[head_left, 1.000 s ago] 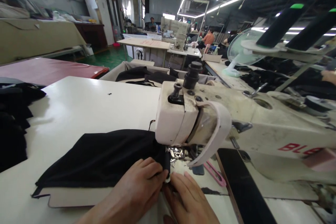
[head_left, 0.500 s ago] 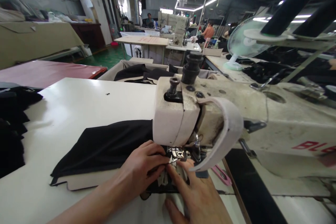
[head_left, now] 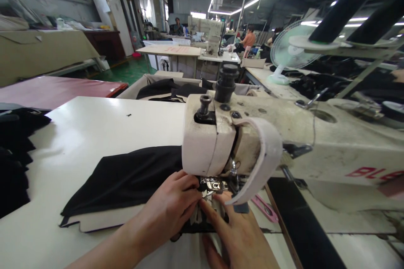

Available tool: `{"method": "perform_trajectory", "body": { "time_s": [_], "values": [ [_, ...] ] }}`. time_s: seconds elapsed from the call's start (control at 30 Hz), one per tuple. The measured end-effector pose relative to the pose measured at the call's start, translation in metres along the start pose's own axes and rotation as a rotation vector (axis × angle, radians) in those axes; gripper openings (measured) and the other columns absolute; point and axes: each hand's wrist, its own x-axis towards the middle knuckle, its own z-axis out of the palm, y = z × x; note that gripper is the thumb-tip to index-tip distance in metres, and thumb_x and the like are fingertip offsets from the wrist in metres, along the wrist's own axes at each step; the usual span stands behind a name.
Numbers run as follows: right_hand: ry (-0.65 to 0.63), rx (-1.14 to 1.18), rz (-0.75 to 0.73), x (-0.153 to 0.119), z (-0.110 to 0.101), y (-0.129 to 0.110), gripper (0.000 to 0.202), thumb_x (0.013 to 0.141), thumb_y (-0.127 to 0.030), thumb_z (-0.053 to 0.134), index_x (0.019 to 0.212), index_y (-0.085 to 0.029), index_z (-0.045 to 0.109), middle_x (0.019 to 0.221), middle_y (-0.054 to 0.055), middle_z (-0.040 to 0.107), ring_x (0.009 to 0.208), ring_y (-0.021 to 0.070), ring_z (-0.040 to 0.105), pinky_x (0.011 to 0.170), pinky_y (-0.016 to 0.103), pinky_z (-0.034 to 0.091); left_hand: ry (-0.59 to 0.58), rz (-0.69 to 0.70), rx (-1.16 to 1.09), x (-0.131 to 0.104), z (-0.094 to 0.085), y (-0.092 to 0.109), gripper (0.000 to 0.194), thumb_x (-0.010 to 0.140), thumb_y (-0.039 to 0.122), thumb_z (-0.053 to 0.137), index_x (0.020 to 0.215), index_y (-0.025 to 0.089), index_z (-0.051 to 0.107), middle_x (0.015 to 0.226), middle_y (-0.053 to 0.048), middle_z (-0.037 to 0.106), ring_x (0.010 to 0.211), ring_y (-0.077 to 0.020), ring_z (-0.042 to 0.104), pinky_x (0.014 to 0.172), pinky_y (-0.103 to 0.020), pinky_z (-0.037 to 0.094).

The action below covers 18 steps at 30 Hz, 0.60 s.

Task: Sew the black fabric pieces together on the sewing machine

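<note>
Right at the fingertips sits the sewing machine [head_left: 221,143]. Both hands, left hand [head_left: 172,206] and right hand [head_left: 235,231], pinch the black cloth [head_left: 126,176] flat on the desk [head_left: 94,126], so it feeds straight under the needle.

Bright ceiling strip lights, window glare upper left, wide-angle edge distortion, soft focus

Two hands, left [head_left: 172,206] and right [head_left: 240,235]; one sewing machine [head_left: 252,147] right above them; one black fabric piece [head_left: 126,178] to their left; one fan [head_left: 288,50] far beyond.
</note>
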Motion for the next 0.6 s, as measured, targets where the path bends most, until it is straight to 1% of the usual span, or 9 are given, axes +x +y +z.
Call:
{"method": "perform_trajectory", "body": {
  "time_s": [0.1, 0.17, 0.23, 0.3, 0.4, 0.5, 0.6],
  "values": [
    [-0.017, 0.077, 0.025, 0.000, -0.002, 0.000, 0.063, 0.074, -0.012, 0.052, 0.136, -0.021, 0.044, 0.128, 0.016, 0.053, 0.121, 0.0339, 0.050, 0.095, 0.055, 0.048, 0.016, -0.004, -0.021, -0.003, 0.000, 0.001, 0.020, 0.088, 0.010, 0.047, 0.083, 0.018, 0.065, 0.093, -0.008, 0.067, 0.090, -0.0211, 0.060, 0.077, -0.032, 0.050],
    [-0.029, 0.109, 0.048, 0.001, -0.003, -0.001, 0.064, 0.072, -0.009, 0.050, 0.135, -0.020, 0.044, 0.130, 0.015, 0.052, 0.122, 0.0327, 0.048, 0.097, 0.054, 0.046, 0.051, -0.026, -0.056, -0.005, 0.003, 0.000, 0.020, 0.086, 0.009, 0.048, 0.084, 0.018, 0.066, 0.090, -0.008, 0.067, 0.086, -0.0206, 0.060, 0.074, -0.032, 0.050],
    [-0.031, 0.108, 0.064, 0.002, -0.004, -0.001, 0.066, 0.071, -0.008, 0.049, 0.135, -0.020, 0.044, 0.129, 0.014, 0.054, 0.120, 0.0326, 0.049, 0.097, 0.054, 0.046, 0.071, -0.077, -0.097, -0.006, 0.005, 0.000, 0.020, 0.084, 0.009, 0.049, 0.081, 0.017, 0.067, 0.085, -0.007, 0.066, 0.080, -0.0196, 0.060, 0.070, -0.031, 0.050],
    [-0.026, 0.101, 0.062, 0.004, -0.007, -0.001, 0.065, 0.070, -0.009, 0.049, 0.134, -0.020, 0.046, 0.124, 0.013, 0.057, 0.116, 0.0325, 0.051, 0.096, 0.053, 0.046, 0.047, -0.126, -0.123, -0.004, 0.006, 0.001, 0.019, 0.082, 0.009, 0.051, 0.076, 0.017, 0.066, 0.083, -0.007, 0.066, 0.078, -0.0191, 0.059, 0.068, -0.031, 0.050],
    [-0.047, 0.100, 0.043, 0.010, -0.013, 0.000, 0.062, 0.068, -0.009, 0.049, 0.128, -0.018, 0.053, 0.114, 0.013, 0.061, 0.106, 0.0313, 0.055, 0.093, 0.051, 0.048, -0.006, -0.127, -0.092, -0.002, 0.004, 0.003, 0.022, 0.085, 0.010, 0.049, 0.073, 0.017, 0.065, 0.080, -0.007, 0.065, 0.079, -0.0208, 0.058, 0.070, -0.033, 0.049],
    [-0.057, 0.074, 0.019, 0.015, -0.017, 0.003, 0.059, 0.065, -0.008, 0.048, 0.122, -0.018, 0.058, 0.107, 0.012, 0.064, 0.099, 0.0306, 0.058, 0.088, 0.048, 0.050, -0.007, -0.103, -0.076, -0.002, 0.004, 0.002, 0.024, 0.086, 0.011, 0.046, 0.071, 0.017, 0.064, 0.078, -0.007, 0.064, 0.078, -0.0207, 0.056, 0.069, -0.034, 0.048],
    [-0.037, 0.012, -0.025, 0.015, -0.015, 0.007, 0.062, 0.064, -0.009, 0.048, 0.125, -0.018, 0.055, 0.109, 0.012, 0.064, 0.100, 0.0314, 0.059, 0.088, 0.049, 0.051, 0.005, -0.122, -0.091, -0.003, 0.006, 0.000, 0.023, 0.084, 0.010, 0.048, 0.071, 0.017, 0.065, 0.079, -0.006, 0.065, 0.075, -0.0190, 0.056, 0.066, -0.031, 0.046]
  ]
}}
